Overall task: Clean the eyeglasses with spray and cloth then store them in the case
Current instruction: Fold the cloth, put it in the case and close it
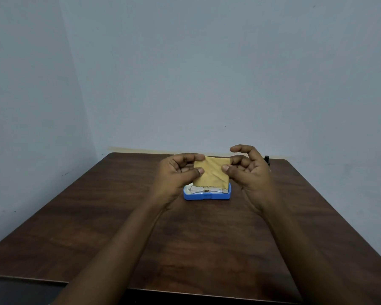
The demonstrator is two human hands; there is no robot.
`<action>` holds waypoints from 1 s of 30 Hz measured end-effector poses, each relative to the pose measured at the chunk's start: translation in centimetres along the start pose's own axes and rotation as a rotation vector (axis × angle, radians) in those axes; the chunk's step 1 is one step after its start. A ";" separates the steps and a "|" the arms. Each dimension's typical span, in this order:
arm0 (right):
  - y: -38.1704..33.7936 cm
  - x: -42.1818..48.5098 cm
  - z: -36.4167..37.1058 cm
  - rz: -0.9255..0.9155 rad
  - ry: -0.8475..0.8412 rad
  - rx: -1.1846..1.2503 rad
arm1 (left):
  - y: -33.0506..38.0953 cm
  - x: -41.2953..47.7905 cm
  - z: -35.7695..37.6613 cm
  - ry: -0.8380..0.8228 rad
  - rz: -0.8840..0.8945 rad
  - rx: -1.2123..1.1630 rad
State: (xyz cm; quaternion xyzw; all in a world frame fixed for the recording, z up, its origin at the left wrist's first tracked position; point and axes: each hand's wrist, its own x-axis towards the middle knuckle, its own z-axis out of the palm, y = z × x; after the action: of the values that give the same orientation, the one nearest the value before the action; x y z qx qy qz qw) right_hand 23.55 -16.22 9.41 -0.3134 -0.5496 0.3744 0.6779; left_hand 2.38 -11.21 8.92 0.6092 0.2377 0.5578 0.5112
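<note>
Both hands held the cloth (pixel 211 173) stretched between them in the air. The left hand (pixel 176 170) had its grip clamped on one edge between thumb and fingers. The right hand (pixel 249 170) pinched the other edge with thumb and one finger, the rest loosely curled. Just below lay the blue case (pixel 207 196), open on the surface (pixel 119 216), with the glasses (pixel 205 190) folded inside. To my eye the right-hand pinch looked the weaker, and if it slipped, the cloth would flop to one side. Laid in bunched, the cloth might keep the lid from shutting, or press on the lenses if the lid was forced. The case looked light and could skid under a one-handed push. A small dark bottle (pixel 267 158), mostly hidden behind the right hand, stood close enough for a careless swing to tip it.
</note>
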 end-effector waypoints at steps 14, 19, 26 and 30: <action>0.5 0.6 -0.9 0.357 -0.318 -0.395 | -0.7 0.4 -0.7 -0.260 -0.159 0.089; 1.3 1.0 0.0 0.271 -0.249 -0.374 | -2.1 -0.6 0.7 -0.142 -0.450 -0.373; 2.1 1.1 -0.5 0.192 -0.116 -0.311 | -3.1 -0.9 0.7 0.081 -0.416 -0.451; 2.9 0.8 -0.7 0.187 -0.055 -0.328 | -2.8 -0.3 0.7 0.196 -0.359 -0.379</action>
State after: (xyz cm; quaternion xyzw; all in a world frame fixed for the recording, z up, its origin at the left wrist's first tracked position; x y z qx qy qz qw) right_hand 23.83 -14.05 7.19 -0.4591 -0.5900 0.3493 0.5648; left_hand 3.70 -10.72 6.40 0.3940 0.2816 0.5491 0.6812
